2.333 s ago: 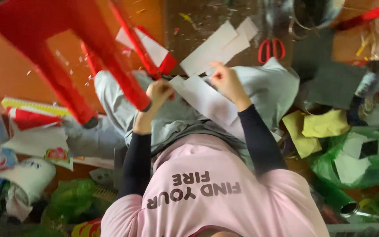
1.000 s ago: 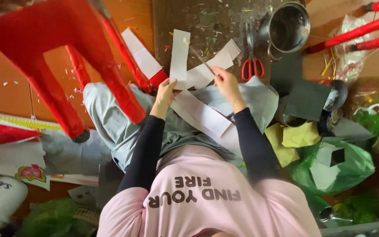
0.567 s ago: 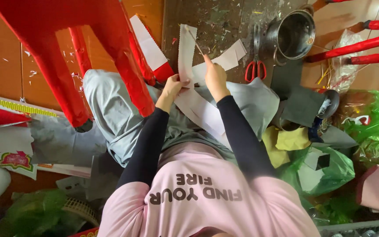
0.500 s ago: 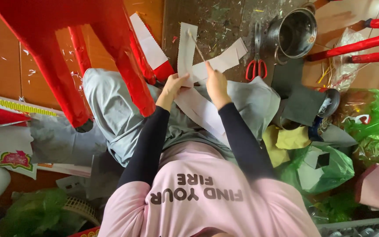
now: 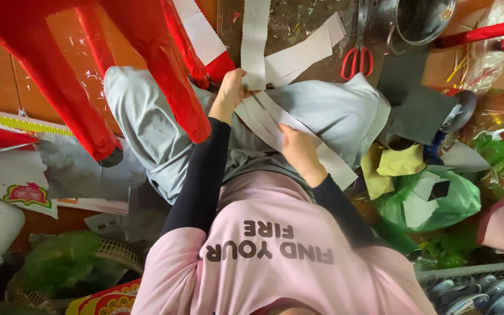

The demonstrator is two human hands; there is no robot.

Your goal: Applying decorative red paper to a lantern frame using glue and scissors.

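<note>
Change since the earlier frames: the right hand (image 5: pixel 298 153) has dropped from the upper strips toward the body and now lies on the lap; the left hand (image 5: pixel 233 87) stays up at the strip ends.

Near — pink shirt (image 5: pixel 275 256) with dark sleeves, filling the 6 o'clock edge. Grey trousers (image 5: pixel 147 128) spread from centre to 9 o'clock, serving as the work surface.

Right hand: fingers curled down, pressing the white paper strips (image 5: pixel 275 119) flat against the lap, seemingly to steady them; whether it pinches one I cannot tell.

Left hand: closed narrowly on the top end of one long strip (image 5: pixel 256 35), which runs straight to 12 o'clock — held taut, it appears, to keep it apart from the rest.

The paper strips lie diagonally across the lap, from centre toward 4 o'clock, edges zigzag-cut.

Mid — red plastic stool (image 5: pixel 88 64), legs from 10 to 12 o'clock. Green plastic bag (image 5: pixel 433 201) at 3 o'clock, yellow cloth (image 5: pixel 392 163) beside it.

Far — red-handled scissors (image 5: pixel 357 58) at 1 o'clock, lying beside the strips; metal pot (image 5: pixel 421 20) just past them.
</note>
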